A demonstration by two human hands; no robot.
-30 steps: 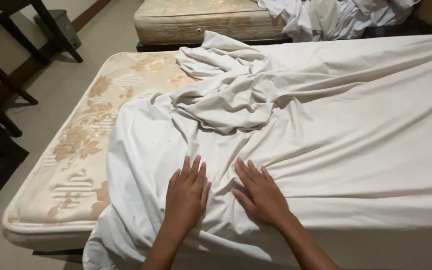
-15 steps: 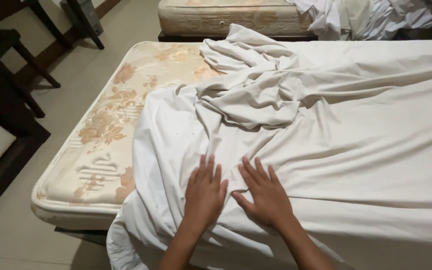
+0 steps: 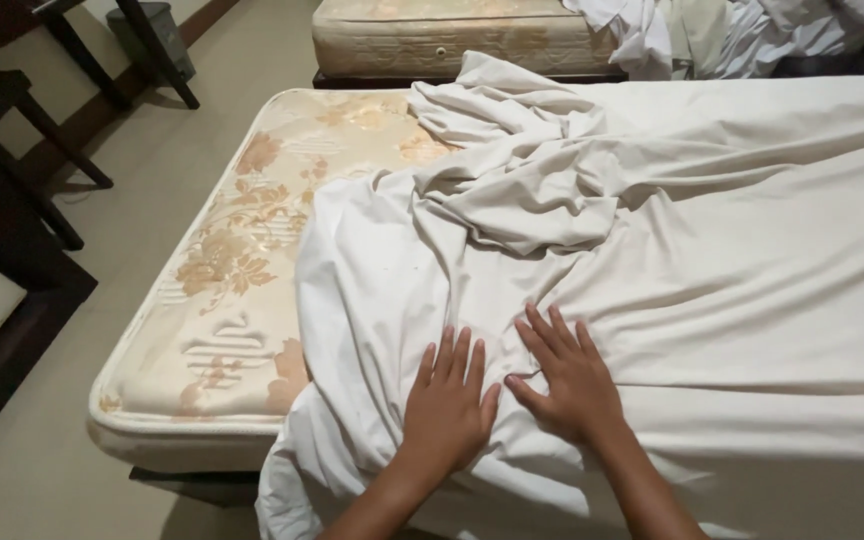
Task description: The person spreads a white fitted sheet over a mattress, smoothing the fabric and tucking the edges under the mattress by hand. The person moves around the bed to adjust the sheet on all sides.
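A white bed sheet (image 3: 712, 250) takes up most of the view, spread across the right and middle of a mattress (image 3: 242, 260) with a cream cover printed in tan flowers. The sheet is plain and off-white; on the right it lies fairly flat, with long shallow folds running across it. Toward the middle it is bunched into a thick knot of deep creases, and its left edge falls in a loose curve that leaves the left strip of the mattress bare. At the near corner the sheet hangs over the mattress edge toward the floor (image 3: 152, 140), which is pale beige.

Behind this bed stands a second mattress (image 3: 452, 35) of the same pattern, with a heap of crumpled white linen (image 3: 722, 35) at its right end. Dark wooden furniture legs (image 3: 52, 130) stand along the left of the room.

Both hands rest on the sheet near the front edge of the bed, just beside each other. The left hand (image 3: 449, 405) lies palm down, fingers spread and flat, gripping nothing. The right hand (image 3: 567, 378) is likewise laid flat with fingers splayed, its thumb pointing toward the left hand, pressing on the cloth rather than clutching it.
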